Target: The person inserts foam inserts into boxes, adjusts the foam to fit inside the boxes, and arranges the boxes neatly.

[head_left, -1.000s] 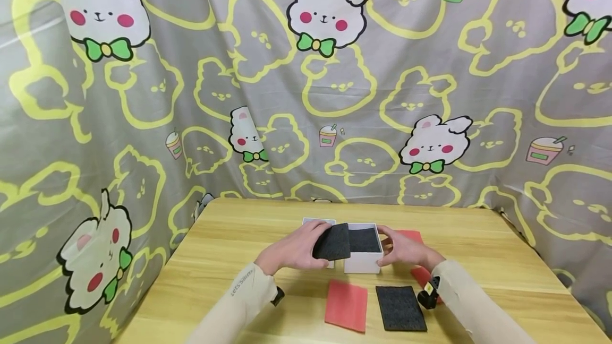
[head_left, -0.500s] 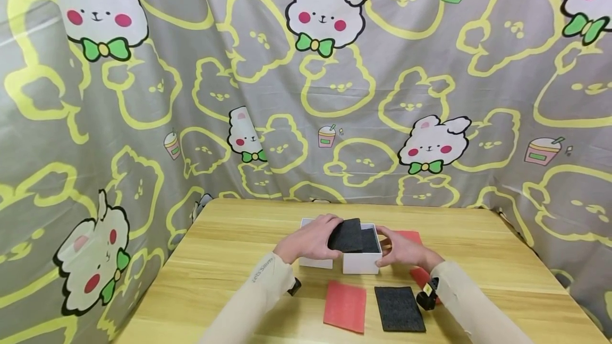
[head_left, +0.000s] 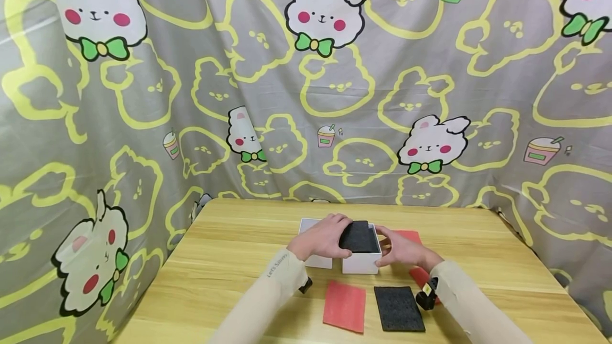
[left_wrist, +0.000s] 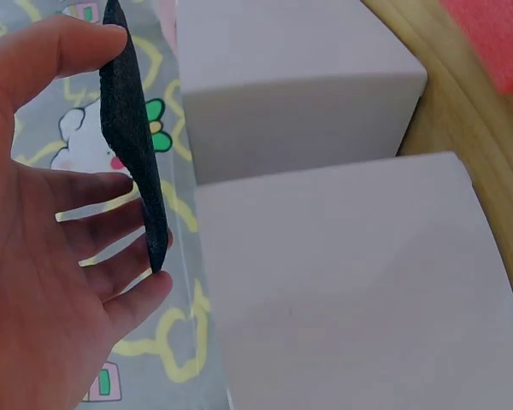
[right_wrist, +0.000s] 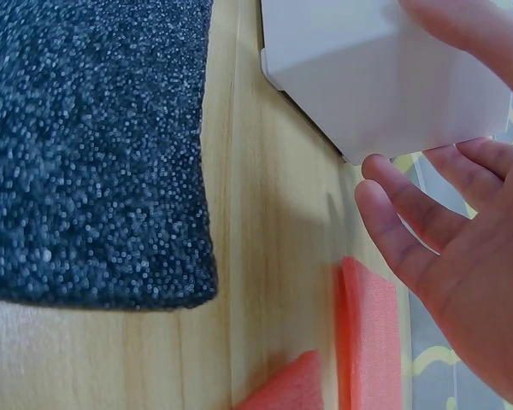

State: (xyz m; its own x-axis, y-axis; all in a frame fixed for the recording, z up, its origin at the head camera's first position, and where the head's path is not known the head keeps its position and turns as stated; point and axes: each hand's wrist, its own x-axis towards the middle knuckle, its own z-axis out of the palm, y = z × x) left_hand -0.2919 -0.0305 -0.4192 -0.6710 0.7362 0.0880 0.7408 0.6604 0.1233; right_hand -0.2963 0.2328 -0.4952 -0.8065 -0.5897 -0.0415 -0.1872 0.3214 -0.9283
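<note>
A black foam sheet (head_left: 358,237) lies over the mouth of a white box (head_left: 360,264) in the head view. My left hand (head_left: 325,238) pinches its left edge; in the left wrist view the sheet (left_wrist: 128,128) shows edge-on and slightly bent between thumb and fingertips. Dark material shows inside the box, beside the sheet's right edge. My right hand (head_left: 406,248) holds the box by its right side, thumb at the front corner and fingers toward the back. Left of the box, partly behind my left hand, stands a second white box-like piece (head_left: 317,261).
Nearer on the wooden table (head_left: 229,259) lie a red foam sheet (head_left: 344,307) and another black foam sheet (head_left: 400,308). More red foam (head_left: 411,235) lies behind and under my right arm. A patterned curtain (head_left: 296,89) hangs along the table's back.
My left hand has moved right, bringing the black foam sheet from the box's left side to over its opening. The right hand has stayed at the box.
</note>
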